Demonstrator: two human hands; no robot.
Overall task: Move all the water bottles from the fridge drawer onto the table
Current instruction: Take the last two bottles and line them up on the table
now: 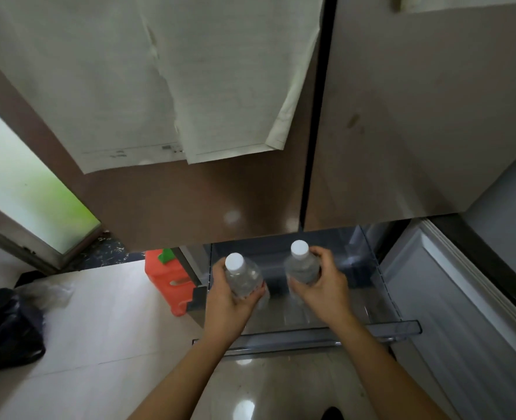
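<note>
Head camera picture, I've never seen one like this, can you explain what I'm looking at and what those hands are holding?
The single picture comes from a wide-angle camera worn on a person's head, looking down at their own bare arms. There is no machine. They stand at a fridge with its bottom drawer pulled open. The left hand grips one clear water bottle with a white cap, and the right hand grips a second bottle. An orange container sits on the floor beside the fridge, and papers hang on the fridge door above.

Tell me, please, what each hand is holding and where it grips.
Each hand holds a water bottle by its body, below the cap: left hand on the left bottle, right hand on the right bottle.
</note>
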